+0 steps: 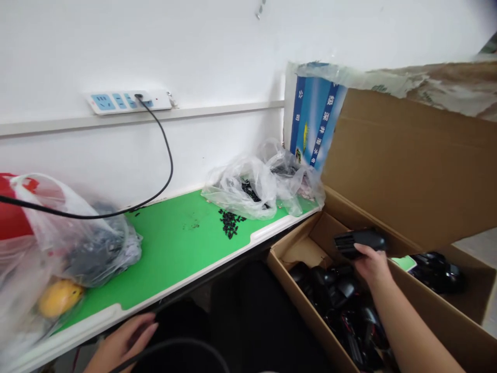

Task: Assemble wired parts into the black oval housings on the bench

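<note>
My right hand (373, 263) is closed on a black plastic casing (359, 242), which it holds over an open cardboard box (285, 269). Several glossy black plastic parts (330, 287) lie heaped inside that box, below the hand. At the lower left, my left hand (126, 339) is beside the table's front edge, its thumb and fingers apart with nothing visible between them. A black cable (186, 342) crosses close in front of it.
A green-topped table (166, 254) carries small black pieces (230, 223), clear plastic bags (248, 186) and a yellow toy-like object (60, 299). A cable (169, 150) droops from the power strip (128, 101). Another box (479, 285) and a tall cardboard flap (407, 166) stand right.
</note>
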Tool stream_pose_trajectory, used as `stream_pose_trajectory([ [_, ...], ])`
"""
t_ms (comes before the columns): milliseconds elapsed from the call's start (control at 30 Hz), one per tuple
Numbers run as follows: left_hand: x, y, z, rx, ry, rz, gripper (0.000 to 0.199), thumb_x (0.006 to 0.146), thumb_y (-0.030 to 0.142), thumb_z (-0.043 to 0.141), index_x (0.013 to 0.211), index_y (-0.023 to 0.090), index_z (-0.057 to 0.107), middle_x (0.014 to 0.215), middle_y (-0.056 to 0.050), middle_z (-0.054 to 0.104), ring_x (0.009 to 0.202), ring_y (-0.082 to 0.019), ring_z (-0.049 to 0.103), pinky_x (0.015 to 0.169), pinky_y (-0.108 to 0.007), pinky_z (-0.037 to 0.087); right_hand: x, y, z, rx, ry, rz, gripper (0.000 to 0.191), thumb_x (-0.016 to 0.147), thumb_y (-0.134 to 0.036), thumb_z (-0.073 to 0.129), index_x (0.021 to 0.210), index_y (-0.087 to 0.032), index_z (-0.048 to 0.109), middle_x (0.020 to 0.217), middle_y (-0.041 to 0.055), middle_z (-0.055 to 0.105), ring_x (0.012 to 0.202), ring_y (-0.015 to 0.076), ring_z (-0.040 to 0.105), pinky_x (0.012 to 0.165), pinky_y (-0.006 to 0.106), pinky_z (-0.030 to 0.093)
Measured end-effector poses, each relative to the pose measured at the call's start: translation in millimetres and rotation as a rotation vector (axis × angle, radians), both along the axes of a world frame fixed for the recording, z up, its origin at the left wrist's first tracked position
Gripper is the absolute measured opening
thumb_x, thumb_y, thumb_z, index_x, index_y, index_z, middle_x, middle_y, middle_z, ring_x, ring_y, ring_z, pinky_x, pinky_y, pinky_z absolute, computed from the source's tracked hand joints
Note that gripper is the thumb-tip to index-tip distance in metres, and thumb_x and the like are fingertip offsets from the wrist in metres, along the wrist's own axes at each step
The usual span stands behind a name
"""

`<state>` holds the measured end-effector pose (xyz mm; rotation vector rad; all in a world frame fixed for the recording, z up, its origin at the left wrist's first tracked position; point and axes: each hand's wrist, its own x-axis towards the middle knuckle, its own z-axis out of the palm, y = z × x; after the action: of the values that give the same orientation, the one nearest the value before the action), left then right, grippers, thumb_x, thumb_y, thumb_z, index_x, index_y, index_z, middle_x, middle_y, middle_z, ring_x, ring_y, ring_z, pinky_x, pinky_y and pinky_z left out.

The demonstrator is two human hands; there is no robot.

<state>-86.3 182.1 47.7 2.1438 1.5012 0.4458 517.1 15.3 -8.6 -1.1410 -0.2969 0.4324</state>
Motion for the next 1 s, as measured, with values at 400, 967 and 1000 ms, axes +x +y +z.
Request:
stream_pose_trajectory([
  [400, 121.5, 126.7, 42.8, -0.32, -0.934, 0.15, 0.028, 0.062, 0.038, 0.073, 0.066, 0.014, 0.06, 0.057, -0.001, 0.057, 0.048, -0.01, 0.049, 0.046, -0.021, 0.036, -81.5, 104.8, 188.0, -0.031, -0.803, 0.634, 0.069, 0.053, -0.019, 0.08, 0.116, -0.02, 0.053, 0.112, 0.0095, 0.062, 0.095, 0.0208, 0.063, 0.086, 0.034, 0.054],
  [967, 103.3, 181.5, -5.6, -0.154, -0.999, 0.182, 0.089, 0.064, 0.027, 0.076, 0.139, 0.031, 0.029, 0.116, -0.009, 0.058, 0.079, -0.018, 0.064, 0.065, -0.033, 0.054, -348.5, 377.1, 114.0, -0.423, -2.066, 1.097, 0.104, 0.064, -0.032, 0.073, 0.146, -0.02, 0.011, 0.121, 0.0175, 0.049, 0.109, 0.0301, 0.052, 0.087, 0.037, 0.047],
  [1000, 103.6, 185.8, -8.4, -0.065, -0.91, 0.212, 0.083, 0.064, 0.024, 0.074, 0.137, 0.027, 0.034, 0.114, -0.009, 0.059, 0.076, -0.017, 0.064, 0.063, -0.031, 0.054, -346.4, 383.1, 113.9, -0.414, -2.04, 1.138, 0.11, 0.062, -0.03, 0.075, 0.147, -0.019, 0.007, 0.123, 0.0178, 0.047, 0.111, 0.0297, 0.051, 0.089, 0.037, 0.046],
])
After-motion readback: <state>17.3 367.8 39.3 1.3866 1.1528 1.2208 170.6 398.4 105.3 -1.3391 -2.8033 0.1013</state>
